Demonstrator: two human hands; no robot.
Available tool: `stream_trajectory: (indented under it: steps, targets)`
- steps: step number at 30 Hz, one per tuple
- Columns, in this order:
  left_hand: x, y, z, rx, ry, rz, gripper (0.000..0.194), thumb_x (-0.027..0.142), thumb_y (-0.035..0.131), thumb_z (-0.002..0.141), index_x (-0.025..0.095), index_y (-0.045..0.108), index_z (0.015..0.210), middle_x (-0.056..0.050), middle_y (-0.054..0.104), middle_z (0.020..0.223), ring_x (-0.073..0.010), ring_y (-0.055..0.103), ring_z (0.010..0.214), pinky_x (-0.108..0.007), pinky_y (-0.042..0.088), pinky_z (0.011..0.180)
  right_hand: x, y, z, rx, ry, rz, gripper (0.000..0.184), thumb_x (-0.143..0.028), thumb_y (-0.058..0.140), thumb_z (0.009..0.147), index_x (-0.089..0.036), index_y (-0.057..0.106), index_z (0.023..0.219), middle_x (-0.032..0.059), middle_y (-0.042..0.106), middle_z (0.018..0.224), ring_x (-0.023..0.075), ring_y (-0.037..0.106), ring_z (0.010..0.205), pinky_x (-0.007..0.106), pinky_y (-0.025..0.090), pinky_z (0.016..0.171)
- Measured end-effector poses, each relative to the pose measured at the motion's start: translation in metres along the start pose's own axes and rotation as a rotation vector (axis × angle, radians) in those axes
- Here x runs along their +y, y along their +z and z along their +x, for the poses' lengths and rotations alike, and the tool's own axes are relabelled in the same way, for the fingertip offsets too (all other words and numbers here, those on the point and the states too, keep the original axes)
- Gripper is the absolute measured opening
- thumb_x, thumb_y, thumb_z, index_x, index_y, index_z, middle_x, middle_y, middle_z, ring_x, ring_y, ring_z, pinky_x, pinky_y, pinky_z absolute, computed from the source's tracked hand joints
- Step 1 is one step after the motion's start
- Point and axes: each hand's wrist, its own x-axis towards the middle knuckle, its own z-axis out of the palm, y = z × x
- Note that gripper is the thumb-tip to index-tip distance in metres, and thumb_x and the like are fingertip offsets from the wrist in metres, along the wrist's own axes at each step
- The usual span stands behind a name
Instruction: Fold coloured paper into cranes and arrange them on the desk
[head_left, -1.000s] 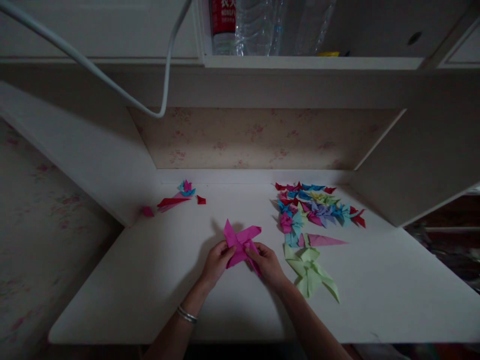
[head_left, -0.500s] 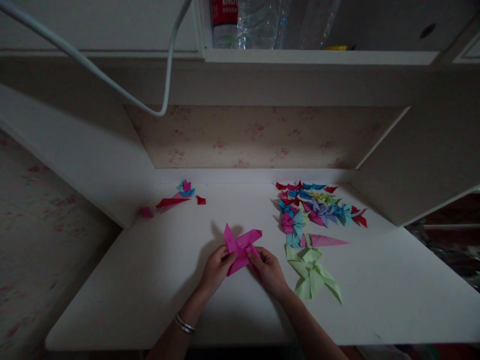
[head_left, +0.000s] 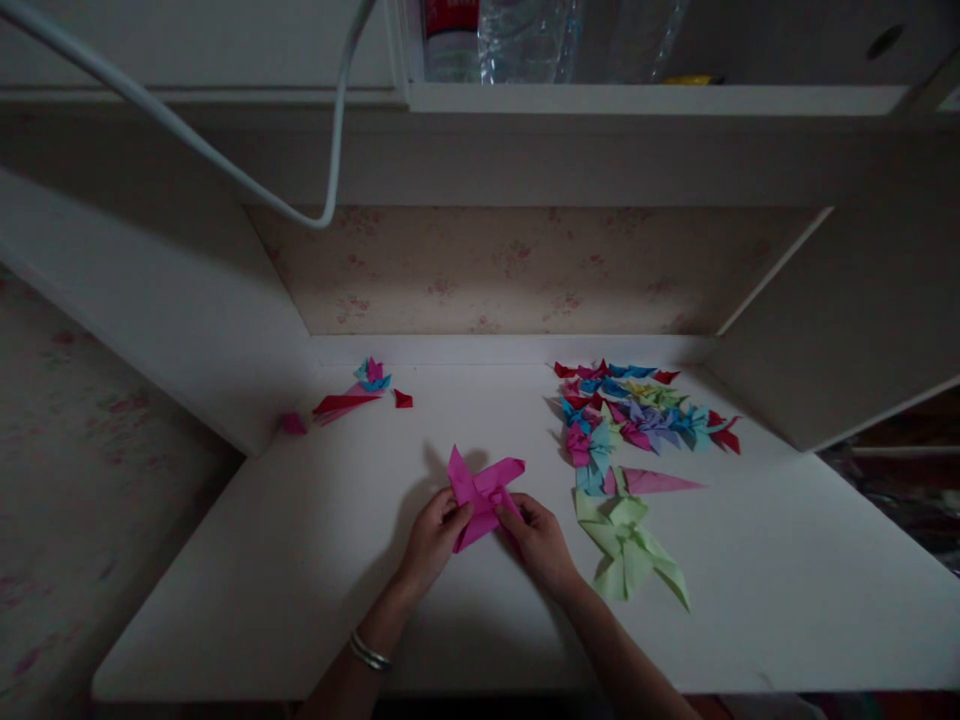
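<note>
A bright pink folded paper pinwheel (head_left: 480, 490), with pointed flaps sticking out, is held between both hands above the white desk. My left hand (head_left: 435, 530) pinches its lower left side, thumb on top. On the lower right, my right hand (head_left: 538, 535) grips it with the thumb pressed on a flap; the fingers underneath are partly hidden. To the right of my right hand lies a pale green folded paper pinwheel (head_left: 626, 540). Beyond it are a pink paper cone (head_left: 660, 481) and a heap of colourful folded paper pieces (head_left: 637, 415).
More folded papers (head_left: 349, 402) lie at the back left, with a small red piece (head_left: 403, 398) and a pink one (head_left: 293, 423) near them. A white cable (head_left: 330, 160) hangs at upper left. Clear plastic bottles (head_left: 525, 40) stand on the shelf above the desk (head_left: 247, 600).
The camera view has shifted slightly. Both hands keep their hold on the pink paper pinwheel, with hardly any visible movement.
</note>
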Motion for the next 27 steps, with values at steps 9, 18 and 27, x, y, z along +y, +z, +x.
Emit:
stream_trajectory:
  steps: [9, 18, 27]
  targets:
    - [-0.0032, -0.0017, 0.0018, -0.022, 0.002, 0.004, 0.033, 0.037, 0.065, 0.080, 0.016, 0.062, 0.105, -0.011, 0.070, 0.106, -0.0247, 0.065, 0.096, -0.034, 0.050, 0.086, -0.0068, -0.0007, 0.0014, -0.001, 0.016, 0.008, 0.032, -0.050, 0.063, 0.080, -0.021, 0.071, 0.091, 0.0041, 0.070, 0.087, 0.0223, 0.059, 0.081, 0.031, 0.041, 0.075]
    - [-0.0020, -0.0013, 0.0028, -0.022, -0.001, 0.009, 0.030, 0.037, 0.065, 0.080, 0.015, 0.062, 0.102, -0.012, 0.070, 0.105, -0.0248, 0.066, 0.094, -0.034, 0.050, 0.086, -0.0031, 0.0000, 0.0026, 0.013, 0.014, -0.028, 0.035, -0.052, 0.056, 0.084, -0.020, 0.070, 0.090, 0.0024, 0.065, 0.076, 0.0173, 0.053, 0.068, 0.028, 0.038, 0.063]
    - [-0.0045, -0.0026, 0.0030, -0.015, 0.000, 0.018, 0.032, 0.038, 0.065, 0.080, 0.015, 0.064, 0.102, -0.012, 0.070, 0.104, -0.0245, 0.066, 0.094, -0.034, 0.049, 0.086, -0.0045, 0.0006, 0.0021, 0.017, 0.022, -0.047, 0.041, -0.055, 0.052, 0.086, -0.018, 0.069, 0.091, 0.0025, 0.065, 0.075, 0.0172, 0.054, 0.067, 0.027, 0.039, 0.063]
